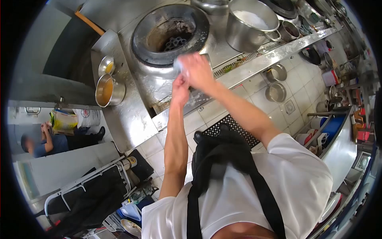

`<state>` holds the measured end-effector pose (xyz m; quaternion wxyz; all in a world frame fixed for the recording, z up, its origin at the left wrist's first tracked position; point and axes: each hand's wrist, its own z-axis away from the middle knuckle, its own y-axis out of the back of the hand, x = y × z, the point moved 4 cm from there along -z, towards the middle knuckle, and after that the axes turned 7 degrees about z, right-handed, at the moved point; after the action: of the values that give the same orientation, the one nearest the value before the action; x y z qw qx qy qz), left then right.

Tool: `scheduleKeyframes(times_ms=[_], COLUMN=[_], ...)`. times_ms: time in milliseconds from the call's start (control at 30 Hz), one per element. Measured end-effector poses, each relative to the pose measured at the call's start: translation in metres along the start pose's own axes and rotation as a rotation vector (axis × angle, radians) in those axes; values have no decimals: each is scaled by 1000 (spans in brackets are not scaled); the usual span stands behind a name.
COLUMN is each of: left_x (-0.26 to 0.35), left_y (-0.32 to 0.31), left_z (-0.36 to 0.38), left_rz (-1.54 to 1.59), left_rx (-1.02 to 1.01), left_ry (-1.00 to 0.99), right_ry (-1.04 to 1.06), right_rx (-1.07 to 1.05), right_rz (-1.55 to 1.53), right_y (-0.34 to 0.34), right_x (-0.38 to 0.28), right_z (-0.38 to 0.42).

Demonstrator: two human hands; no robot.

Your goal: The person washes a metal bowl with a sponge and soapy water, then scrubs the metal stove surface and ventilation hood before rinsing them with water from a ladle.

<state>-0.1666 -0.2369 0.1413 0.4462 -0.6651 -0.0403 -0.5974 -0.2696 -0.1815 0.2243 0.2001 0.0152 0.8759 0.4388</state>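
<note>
Both hands are close together at the front edge of a round wok burner (pixel 140 53). My right hand (pixel 197 71) is blurred by motion, its fingers bent over a pale, whitish-blue thing (pixel 177 65) whose kind I cannot make out. Just below, my left hand (pixel 181 91) is closed, with the fingers pinched near the lower end of that pale thing. What lies inside the left fingers is hidden. Behind the hands, the burner's dark well is uncovered, showing a perforated grate (pixel 175 43).
A large steel pot (pixel 242 38) with white contents stands right of the burner. On the left ledge are a pot (pixel 118 93) and bowl (pixel 104 63) of yellowish liquid. Two pots (pixel 275 92) sit on the tiled floor. Another person (pixel 49 145) is at far left.
</note>
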Motion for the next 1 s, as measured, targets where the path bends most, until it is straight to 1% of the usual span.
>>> scheduleKeyframes(times_ms=[33, 67, 100, 133, 167, 200, 233, 267, 300, 333, 367, 433, 467, 500, 533, 567, 600, 633, 700, 733, 767, 800, 833, 867, 900, 933, 967, 1000], left_x=[5, 2, 2, 5, 12, -2, -14, -23, -37, -66, -63, -62, -63, -80, -91, -78, -64, -39, -36, -18, 4, -3, -7, -4, -3, -6, -11, -13], left_y=[-17, -18, -24, -26, -34, -26, -22, -17, -2, 38, 25, 4, -1, 31, 85, 81, 75, 46, 128, 95, 53, 35, 15, -3, -31, -32, -32, -45], left_z=[4, 9, 12, 13, 0, -15, -21, -30, -35, -53, -58, -45, -38, -38, -47, -47, -47, -28, -59, -57, -41, -33, -30, -32, -33, -47, -56, -60], left_rz=[-190, -234, -247, -203, -144, -173, -171, 155, 475, 466, 470, 631, 614, 611, -103, -158, -214, 378, -36, -139, -246, -251, -570, -889, -821, -796, -770, -791], left_rx=[-23, 18, 14, 91, 157, 294, 291, 324, 358, 222, 211, 565, 521, 530, 430, 433, 439, 585, 645, 663, 686, 650, 610, 567, 633, 603, 583, 533], left_ry=[-23, -15, -2, 2, -28, -54, -59, -51, -29, -36, -52, -34, 1, 8, -227, -307, -387, -275, -383, -465, -540, -492, -452, -433, -523, -495, -461, -499], right_ry=[-187, -355, -535, -556, -429, -288, -123, 36, -27, -89, -73, -639, -635, -665, -693, -705, -511, -327, -161, -201, -357, -508, -532, -729, -919, -886, -813, -749], right_rx=[-109, -309, -522, -519, -538, -563, -301, -28, 25, 75, 86, 376, 368, 196, 30, 48, 156, 258, 502, 528, 349, 165, 174, 223, 269, 252, 318, 387], right_rz=[3, -26, -65, -79, -42, 10, 10, 9, -90, -190, -186, -571, -572, -844, -1112, -1103, -929, -739, -287, -236, -449, -674, -648, -576, -517, -685, -600, -517], right_y=[-4, -11, -18, -9, -3, 9, 12, 9, 11, 14, 4, -19, -19, -26, -28, -20, -4, 10, 37, 25, -9, -34, -29, -27, -22, -7, 1, 5], right_x=[32, 77, 109, 95, 70, 46, 24, 7, 11, 24, 42, 96, 112, 130, 135, 130, 114, 96, 54, 66, 88, 105, 116, 128, 128, 121, 123, 134], right_z=[-34, -68, -75, -63, -61, -52, -20, 12, 41, 66, 70, 81, 62, 31, 15, 12, 4, 3, 32, 26, 26, 35, 34, 27, 16, 12, 2, -9])
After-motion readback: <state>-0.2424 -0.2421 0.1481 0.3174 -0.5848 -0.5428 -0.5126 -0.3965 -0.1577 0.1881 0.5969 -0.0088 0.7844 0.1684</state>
